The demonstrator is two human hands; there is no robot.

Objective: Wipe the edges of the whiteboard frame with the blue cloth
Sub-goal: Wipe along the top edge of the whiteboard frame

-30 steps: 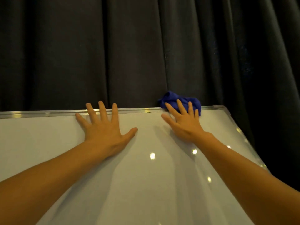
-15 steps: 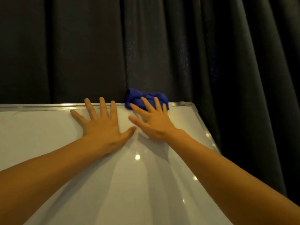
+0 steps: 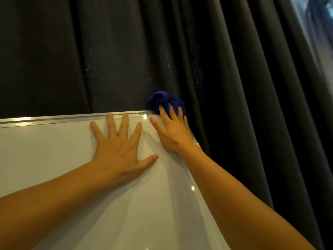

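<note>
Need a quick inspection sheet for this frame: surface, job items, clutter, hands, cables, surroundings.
Surface: whiteboard, glossy, light glints, no marks seen.
Job's things: blue cloth bunched at the top right corner of the frame.
Clutter: nothing seen.
Grippers: left hand flat on the board, fingers spread; right hand open, fingers pressing the cloth.
Cables: nothing seen.
Surroundings: dark curtain behind; bright patch at the upper right.

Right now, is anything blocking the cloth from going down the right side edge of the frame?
Nothing visible does. The cloth sits under the right hand at the top right corner; the right edge below is bare, with the curtain hanging close behind it.
</note>
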